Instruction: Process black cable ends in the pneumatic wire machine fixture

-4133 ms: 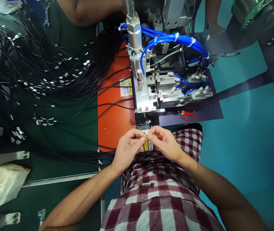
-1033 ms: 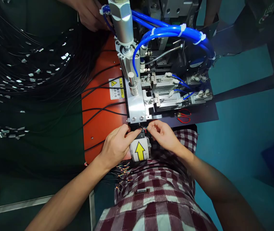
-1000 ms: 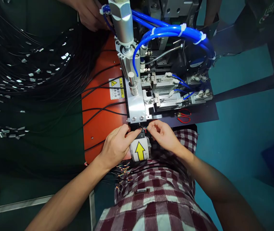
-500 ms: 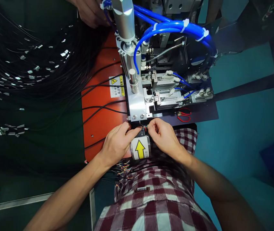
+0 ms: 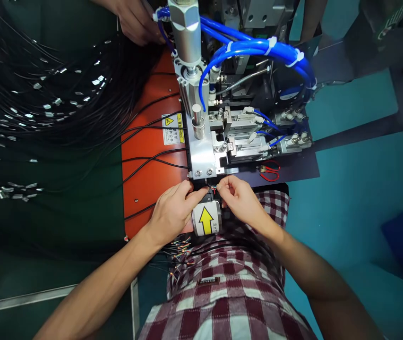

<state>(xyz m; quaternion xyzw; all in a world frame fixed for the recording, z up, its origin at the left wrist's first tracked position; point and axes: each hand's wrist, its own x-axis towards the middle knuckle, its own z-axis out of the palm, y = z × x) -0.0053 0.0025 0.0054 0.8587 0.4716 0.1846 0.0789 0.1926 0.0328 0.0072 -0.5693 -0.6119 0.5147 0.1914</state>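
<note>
My left hand (image 5: pixel 173 208) rests at the front edge of the orange machine plate (image 5: pixel 139 179). Its thumb reaches to a small black fixture (image 5: pixel 208 194); the fingers are curled, and what they grip is hidden. From the other side my right hand (image 5: pixel 239 197) pinches thin coloured wires (image 5: pixel 213 189), a red one among them, with thumb and forefinger. The fingertips of both hands nearly meet there. Just below is a white label with a yellow arrow (image 5: pixel 206 219). A silver pneumatic press head (image 5: pixel 203 153) stands directly beyond the hands.
Black cables (image 5: pixel 148 160) cross the orange plate from a large bundle (image 5: pixel 63 94) at the left. Red-handled snips (image 5: pixel 270 171) lie to the right. Blue air hoses (image 5: pixel 258 45) arch over the machine. Another person's hand (image 5: pixel 137 23) is at the top. Stripped wire ends (image 5: pixel 183 245) hang near my lap.
The view has shifted very slightly. Both hands keep their places at the fixture, with the same pinch on the wires.
</note>
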